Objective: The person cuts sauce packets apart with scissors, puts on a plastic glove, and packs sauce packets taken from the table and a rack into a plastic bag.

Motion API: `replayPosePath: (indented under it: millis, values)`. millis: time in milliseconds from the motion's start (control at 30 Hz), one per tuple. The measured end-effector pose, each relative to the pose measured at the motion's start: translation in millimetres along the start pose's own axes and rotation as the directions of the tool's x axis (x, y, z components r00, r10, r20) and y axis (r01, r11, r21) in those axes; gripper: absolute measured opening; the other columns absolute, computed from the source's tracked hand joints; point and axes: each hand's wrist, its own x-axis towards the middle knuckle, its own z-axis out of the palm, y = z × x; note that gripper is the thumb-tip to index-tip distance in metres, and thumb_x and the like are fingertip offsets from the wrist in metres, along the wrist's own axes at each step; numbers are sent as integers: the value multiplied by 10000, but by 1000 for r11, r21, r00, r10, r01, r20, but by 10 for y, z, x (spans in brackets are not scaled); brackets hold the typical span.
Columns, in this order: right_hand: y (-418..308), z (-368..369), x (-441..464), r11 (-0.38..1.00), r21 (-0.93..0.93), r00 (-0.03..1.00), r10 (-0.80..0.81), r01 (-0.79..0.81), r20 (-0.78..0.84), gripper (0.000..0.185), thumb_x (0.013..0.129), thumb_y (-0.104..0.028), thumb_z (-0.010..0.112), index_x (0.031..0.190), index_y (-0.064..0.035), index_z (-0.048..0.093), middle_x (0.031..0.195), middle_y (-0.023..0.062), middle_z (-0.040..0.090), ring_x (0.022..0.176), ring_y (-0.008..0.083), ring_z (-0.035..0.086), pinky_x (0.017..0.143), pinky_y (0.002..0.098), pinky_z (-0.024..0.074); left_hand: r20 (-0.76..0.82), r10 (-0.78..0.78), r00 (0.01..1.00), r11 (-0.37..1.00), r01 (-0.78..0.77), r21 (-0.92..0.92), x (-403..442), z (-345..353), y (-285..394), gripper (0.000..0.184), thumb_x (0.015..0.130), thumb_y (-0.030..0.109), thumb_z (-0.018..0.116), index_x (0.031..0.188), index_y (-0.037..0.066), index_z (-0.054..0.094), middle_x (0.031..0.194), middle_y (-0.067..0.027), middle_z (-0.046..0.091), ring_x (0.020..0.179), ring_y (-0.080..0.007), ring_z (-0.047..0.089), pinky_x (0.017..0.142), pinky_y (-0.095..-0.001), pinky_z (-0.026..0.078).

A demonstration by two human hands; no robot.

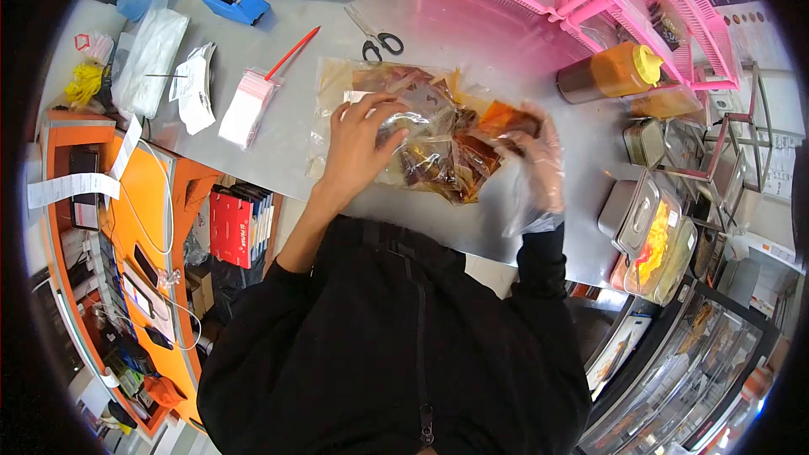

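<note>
Several clear sachets of dark brown sauce (430, 162) lie heaped on a larger clear plastic bag (333, 80) on the metal table (278, 160). My left hand (364, 139) is bare, its fingers curved over the left side of the heap at a clear plastic piece; what it grips, if anything, is hidden. On the right, my right hand (539, 152) wears a clear plastic glove and holds an orange-brown sachet (507, 120) at the heap's right edge.
Black-handled scissors (375, 36) lie beyond the bag. A red pen (292, 52) and a packet of labels (246, 109) are at left, with a blue tape dispenser (234, 2) behind. A sauce bottle (608, 72) and pink rack (581, 2) stand at right, lidded food containers (645, 244) nearer.
</note>
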Motion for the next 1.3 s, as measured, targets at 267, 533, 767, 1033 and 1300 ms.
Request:
replayPosePath:
  millis: [267, 533, 767, 1033, 1300]
  values:
    - [89, 147, -156, 416, -908, 997, -64, 59, 36, 545, 705, -235, 720, 1174, -53, 512, 981, 217, 615, 936, 342, 601, 824, 398, 473, -2, -19, 1000, 999, 19, 28, -34, -29, -88, 282, 826, 260, 636, 1074, 126, 631, 1189, -67, 560, 1130, -256, 505, 986, -428, 301]
    - [-132, 103, 64, 75, -993, 995, 7, 95, 95, 591, 686, -472, 731, 1069, -47, 579, 905, 206, 618, 906, 357, 586, 790, 421, 460, -27, -43, 999, 998, 44, 41, -62, -42, -128, 274, 820, 257, 641, 1061, 127, 638, 1186, -62, 564, 1129, -254, 507, 989, -424, 302]
    - [-25, 147, 226, 170, -980, 983, 128, 105, 128, 530, 668, -453, 749, 922, -16, 588, 849, 205, 620, 821, 355, 590, 740, 418, 459, -31, -52, 998, 998, 53, 20, -78, -71, -134, 275, 812, 256, 648, 1054, 128, 640, 1196, -55, 567, 1125, -249, 512, 979, -421, 314]
    - [87, 55, 199, 498, -859, 972, 121, 118, 203, 640, 601, -365, 799, 1101, -24, 591, 1009, 198, 638, 945, 318, 612, 831, 378, 468, -37, -50, 998, 998, 51, 21, -78, -74, -149, 273, 814, 253, 643, 1055, 124, 636, 1193, -58, 567, 1131, -255, 511, 976, -412, 321]
    - [308, -97, 308, 541, -822, 936, 166, 177, 311, 868, 613, -318, 812, 1339, -52, 418, 1144, 177, 604, 1072, 316, 565, 956, 356, 427, -11, -37, 999, 999, 37, -24, -52, -41, -161, 285, 810, 228, 643, 1062, 96, 625, 1185, -81, 563, 1112, -283, 514, 967, -405, 336]
